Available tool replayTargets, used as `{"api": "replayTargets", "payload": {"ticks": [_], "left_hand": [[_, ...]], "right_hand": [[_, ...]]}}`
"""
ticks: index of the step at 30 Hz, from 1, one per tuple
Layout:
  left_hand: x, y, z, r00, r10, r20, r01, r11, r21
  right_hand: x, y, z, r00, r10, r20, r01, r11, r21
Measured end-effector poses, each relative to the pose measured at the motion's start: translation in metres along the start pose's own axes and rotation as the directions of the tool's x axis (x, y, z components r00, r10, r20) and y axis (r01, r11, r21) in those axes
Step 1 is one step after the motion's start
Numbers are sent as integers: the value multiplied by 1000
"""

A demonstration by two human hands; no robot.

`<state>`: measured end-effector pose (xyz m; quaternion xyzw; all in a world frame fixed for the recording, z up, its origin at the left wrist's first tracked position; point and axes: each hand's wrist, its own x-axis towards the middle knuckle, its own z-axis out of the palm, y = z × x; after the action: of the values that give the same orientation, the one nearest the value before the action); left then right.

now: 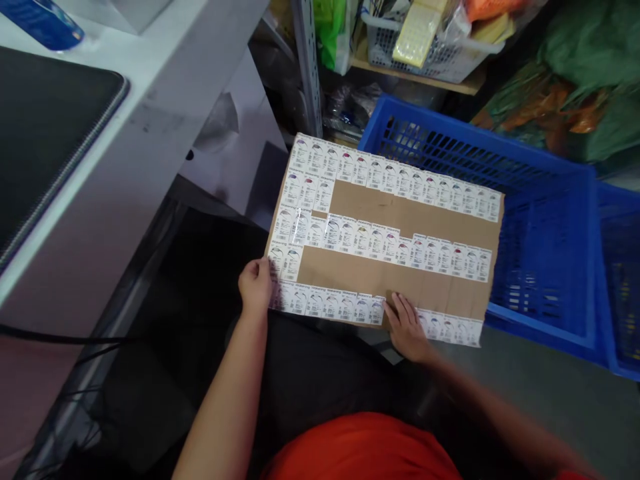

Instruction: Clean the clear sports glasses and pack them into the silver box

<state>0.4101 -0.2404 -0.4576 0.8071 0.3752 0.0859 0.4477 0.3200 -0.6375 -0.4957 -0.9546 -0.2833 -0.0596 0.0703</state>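
Note:
A flat brown cardboard sheet [400, 227] lies across my lap, reaching over the rim of a blue crate. Rows of several small white printed labels [380, 172] are stuck along it, with bare cardboard between the rows. My left hand [255, 285] grips the sheet's near left corner, fingers curled round the edge. My right hand [406, 327] rests on the bottom row of labels near the middle of the near edge, fingers together and pressed on the labels.
A blue plastic crate [545, 220] stands on the floor to the right, a second one [620, 280] beside it. A white desk [150, 133] with a black mat [45, 127] is at left. A shelf holds a white basket [440, 53]; green bags [585, 73] lie behind.

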Motion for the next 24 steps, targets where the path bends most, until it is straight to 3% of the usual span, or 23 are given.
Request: {"api": "replayTargets", "payload": {"ticks": [15,20,24], "left_hand": [[3,-2,1,998,57,-8,-56,996,69],[-2,7,0,976,215,-38,-202,955,219],[-17,27,3,892,453,12,-428,833,350]], "right_hand": [[0,-2,1,1000,21,9,-21,1000,-4],[-2,-3,7,999,44,-1,-44,999,-8],[-4,-2,11,999,43,-3,-43,999,-8]]}}
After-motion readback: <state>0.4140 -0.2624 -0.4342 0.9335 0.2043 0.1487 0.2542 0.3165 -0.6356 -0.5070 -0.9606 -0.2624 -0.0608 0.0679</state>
